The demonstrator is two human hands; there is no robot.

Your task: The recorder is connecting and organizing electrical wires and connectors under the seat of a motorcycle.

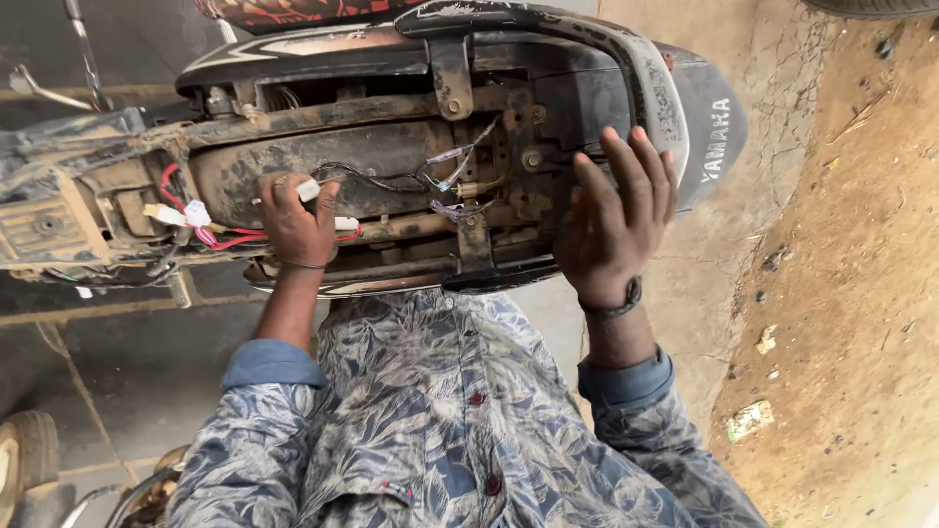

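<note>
Head view. A motorcycle tail [675, 108] with the seat removed lies across the top of the frame, its dirty frame rails [372, 108] and wiring exposed.

Left hand [298, 220]: fingers curled shut around a small white connector [309, 190], pinched at the fingertips, over the middle of the open bay. A second white plug [346, 224] shows just beside the hand's right edge. Red wires [230, 240] run from under the hand leftward to more white connectors [186, 213]. Thin black wires [381, 179] trail rightward from the hand toward a bundle with clear sleeves [452, 166].

Right hand [616, 220]: fingers spread open and extended, holding nothing, palm toward the black tail cowl, fingertips at its inner edge. A dark band [614, 301] sits on the wrist.

Patterned blue shirt [440, 420] fills the lower centre. Bare dirt [841, 293] at right; a tyre [24, 455] at lower left.
</note>
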